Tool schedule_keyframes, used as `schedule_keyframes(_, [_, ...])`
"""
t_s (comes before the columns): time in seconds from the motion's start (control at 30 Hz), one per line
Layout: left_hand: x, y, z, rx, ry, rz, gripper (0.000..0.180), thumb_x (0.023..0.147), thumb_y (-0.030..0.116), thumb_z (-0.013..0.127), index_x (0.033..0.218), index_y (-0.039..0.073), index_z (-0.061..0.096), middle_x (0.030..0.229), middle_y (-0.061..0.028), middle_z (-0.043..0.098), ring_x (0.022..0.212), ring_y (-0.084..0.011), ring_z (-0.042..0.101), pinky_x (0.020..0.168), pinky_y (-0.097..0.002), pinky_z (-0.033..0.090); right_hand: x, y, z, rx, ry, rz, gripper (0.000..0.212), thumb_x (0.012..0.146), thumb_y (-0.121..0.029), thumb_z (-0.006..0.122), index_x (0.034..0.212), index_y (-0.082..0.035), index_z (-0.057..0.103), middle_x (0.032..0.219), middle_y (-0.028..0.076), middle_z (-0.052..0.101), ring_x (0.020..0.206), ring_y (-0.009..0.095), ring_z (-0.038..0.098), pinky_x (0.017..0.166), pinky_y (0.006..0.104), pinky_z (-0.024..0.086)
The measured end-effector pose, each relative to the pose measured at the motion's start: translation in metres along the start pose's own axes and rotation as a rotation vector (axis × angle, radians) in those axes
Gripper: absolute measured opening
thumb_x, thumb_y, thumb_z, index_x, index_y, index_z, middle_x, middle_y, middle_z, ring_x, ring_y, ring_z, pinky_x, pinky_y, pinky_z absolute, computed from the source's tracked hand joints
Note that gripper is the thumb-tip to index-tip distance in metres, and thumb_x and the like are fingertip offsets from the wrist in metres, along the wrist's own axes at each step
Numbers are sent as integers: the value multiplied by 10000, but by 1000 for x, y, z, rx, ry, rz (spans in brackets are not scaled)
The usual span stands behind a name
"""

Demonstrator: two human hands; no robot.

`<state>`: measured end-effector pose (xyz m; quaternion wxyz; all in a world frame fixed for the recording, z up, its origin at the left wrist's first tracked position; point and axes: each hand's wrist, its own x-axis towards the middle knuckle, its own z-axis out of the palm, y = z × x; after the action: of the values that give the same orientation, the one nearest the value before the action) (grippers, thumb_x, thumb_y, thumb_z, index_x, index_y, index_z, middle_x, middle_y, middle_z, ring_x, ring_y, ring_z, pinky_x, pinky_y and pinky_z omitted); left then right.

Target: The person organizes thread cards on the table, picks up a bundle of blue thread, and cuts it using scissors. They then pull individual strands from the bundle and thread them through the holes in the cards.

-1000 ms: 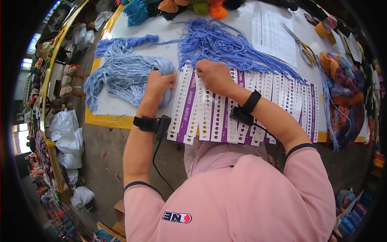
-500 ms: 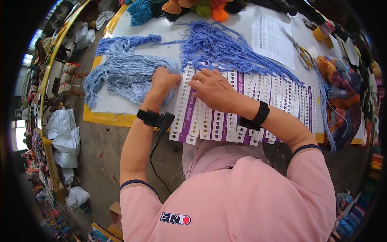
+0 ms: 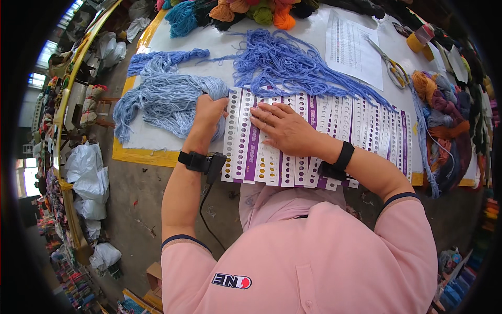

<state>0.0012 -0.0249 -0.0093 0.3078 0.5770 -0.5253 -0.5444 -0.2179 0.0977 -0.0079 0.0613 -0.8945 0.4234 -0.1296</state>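
My left hand (image 3: 210, 116) is closed at the right end of a light blue yarn hank (image 3: 170, 97), its fingertips partly hidden among the strands. My right hand (image 3: 285, 128) rests palm down with fingers spread on a row of overlapping white and purple cards (image 3: 243, 137), each punched with lines of round holes. The leftmost card edge lies close beside my left hand. Beyond the cards spreads a loose heap of deeper blue yarn (image 3: 274, 60), some strands trailing right over their upper ends.
Scissors (image 3: 389, 63) lie by a printed sheet (image 3: 353, 49) at the far right. A yellow cone of thread (image 3: 420, 37) stands behind them. Mixed yarn hanks (image 3: 442, 120) hang over the right side; colourful hanks (image 3: 256, 11) line the back. The table has a yellow edge (image 3: 144, 154).
My right hand has flattened onto the cards and slid slightly nearer to me. The leftmost cards have shifted and lie more evenly. My left hand stays at the light blue yarn.
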Motion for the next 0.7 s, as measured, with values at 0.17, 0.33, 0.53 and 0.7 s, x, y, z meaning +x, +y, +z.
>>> schedule_keyframes(0.17, [0,7,-7,76,-3,-30,154,803,88,670,818,-65,658,715,-82,640,523,-121,554,480,-254,422,10,3,-10,15,7,-19,565,890,-300,610,1375,-54,459,1480,95,384,1383,268,312,1128,431,228])
schedule_keyframes(0.33, [-5,36,-68,-576,-140,-44,287,836,148,699,1051,-30,629,874,-75,651,670,-122,583,604,-254,495,61,13,-43,647,-4,253,227,852,-201,615,999,-38,675,982,149,684,909,312,649,774,418,498])
schedule_keyframes(0.53, [-33,55,-32,-820,-330,-177,414,886,137,602,1250,-42,523,1185,-171,617,989,-256,627,866,-384,503,100,25,1,944,398,412,143,827,-147,663,872,-14,636,750,123,665,620,203,635,586,334,499])
schedule_keyframes(0.7, [-23,10,-30,-844,-472,-207,449,869,171,635,1258,-22,521,1158,-145,612,973,-262,620,831,-396,498,121,-6,10,1504,279,593,82,859,-52,644,802,-1,615,780,68,655,604,110,588,513,252,469])
